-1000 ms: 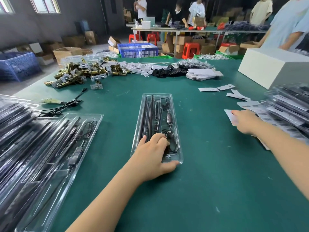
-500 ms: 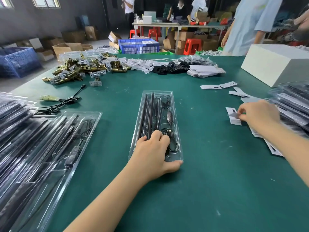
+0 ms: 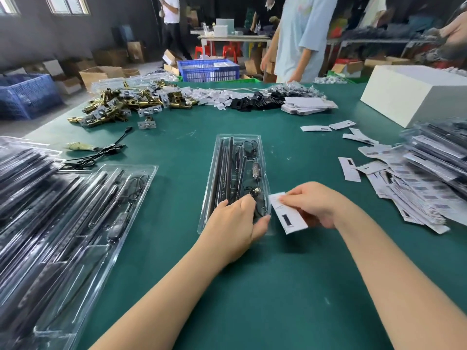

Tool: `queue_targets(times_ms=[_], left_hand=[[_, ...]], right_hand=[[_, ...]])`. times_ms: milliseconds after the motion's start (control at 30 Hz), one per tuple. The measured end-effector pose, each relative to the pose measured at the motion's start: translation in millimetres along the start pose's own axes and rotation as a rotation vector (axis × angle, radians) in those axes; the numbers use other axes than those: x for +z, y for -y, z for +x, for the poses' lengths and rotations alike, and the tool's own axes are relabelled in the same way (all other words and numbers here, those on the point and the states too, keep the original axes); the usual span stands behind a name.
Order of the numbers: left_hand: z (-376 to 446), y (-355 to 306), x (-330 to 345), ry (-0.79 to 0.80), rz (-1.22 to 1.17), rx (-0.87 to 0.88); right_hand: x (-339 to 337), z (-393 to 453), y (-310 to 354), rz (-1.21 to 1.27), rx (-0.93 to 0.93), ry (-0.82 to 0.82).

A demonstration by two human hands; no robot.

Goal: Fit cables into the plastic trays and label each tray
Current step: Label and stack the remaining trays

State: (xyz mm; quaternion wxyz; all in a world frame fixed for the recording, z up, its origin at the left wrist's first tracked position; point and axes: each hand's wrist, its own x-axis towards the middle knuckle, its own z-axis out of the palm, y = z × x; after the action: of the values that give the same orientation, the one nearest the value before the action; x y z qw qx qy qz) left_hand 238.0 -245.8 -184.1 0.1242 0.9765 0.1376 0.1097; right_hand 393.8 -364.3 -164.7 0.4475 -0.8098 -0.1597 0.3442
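Observation:
A clear plastic tray [image 3: 236, 150] lies lengthwise in the middle of the green table [image 3: 252, 286], with dark rods, a cable and small metal parts in its pockets. My left hand [image 3: 233, 223] rests on the tray's near end, fingers curled over it and thumb at its right rim. My right hand [image 3: 313, 204] pinches a white paper label [image 3: 288, 213] with a black mark, held just right of the tray's near end. The label's left edge touches the tray rim.
Filled clear trays [image 3: 63, 223] are stacked at the left. A heap of loose labels [image 3: 409, 190] and more filled trays [image 3: 439, 150] lie at the right. Brass hardware [image 3: 121, 104], a black cable [image 3: 101, 152] and a white box [image 3: 417, 94] sit farther back. People stand beyond the table.
My right hand picked a label from the heap at the right and carried it left to the tray's near end. My left hand stayed on the tray.

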Motion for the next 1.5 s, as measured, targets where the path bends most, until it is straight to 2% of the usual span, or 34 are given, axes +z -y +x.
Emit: queue_targets(times_ms=[100, 233, 300, 500, 733, 967, 1133, 1300, 1400, 1500], left_hand=[[-0.3, -0.2, -1.2, -0.015, -0.015, 0.003], [-0.4, -0.3, -0.7, -0.038, -0.049, 0.015], [0.0, -0.2, -1.0, -0.049, -0.058, 0.014], [-0.5, 0.3, -1.9, -0.055, -0.052, 0.009], [-0.7, 0.0, -2.9, -0.086, -0.047, 0.019], [-2.2, -1.0, -2.7, -0.115, -0.055, 0.03], [-2.6, -0.5, -2.7, -0.129, -0.062, 0.04], [-0.7, 0.8, -2.1, -0.097, -0.061, 0.024], [-0.3, 1.3, -1.2, -0.085, -0.071, 0.018], [0.0, 2.3, -0.6, -0.068, -0.078, 0.009]], right_hand=[[8.7, -3.2, -2.2, 0.001, -0.035, 0.049], [16.9, 6.1, -0.1, 0.117, -0.096, -0.088], [19.2, 10.4, 2.7, 0.18, -0.086, -0.106], [15.4, 13.6, 13.4, 0.32, 0.039, -0.006], [18.4, 8.4, 19.9, 0.558, 0.083, 0.214], [25.4, 3.2, 21.3, 0.703, 0.156, 0.253], [30.7, 4.4, 18.4, 0.723, 0.123, 0.17], [23.2, 6.1, 8.3, 0.608, 0.101, 0.045], [12.1, 2.4, 1.1, 0.558, 0.135, 0.073], [2.0, -2.9, -3.5, 0.445, 0.123, 0.2]])
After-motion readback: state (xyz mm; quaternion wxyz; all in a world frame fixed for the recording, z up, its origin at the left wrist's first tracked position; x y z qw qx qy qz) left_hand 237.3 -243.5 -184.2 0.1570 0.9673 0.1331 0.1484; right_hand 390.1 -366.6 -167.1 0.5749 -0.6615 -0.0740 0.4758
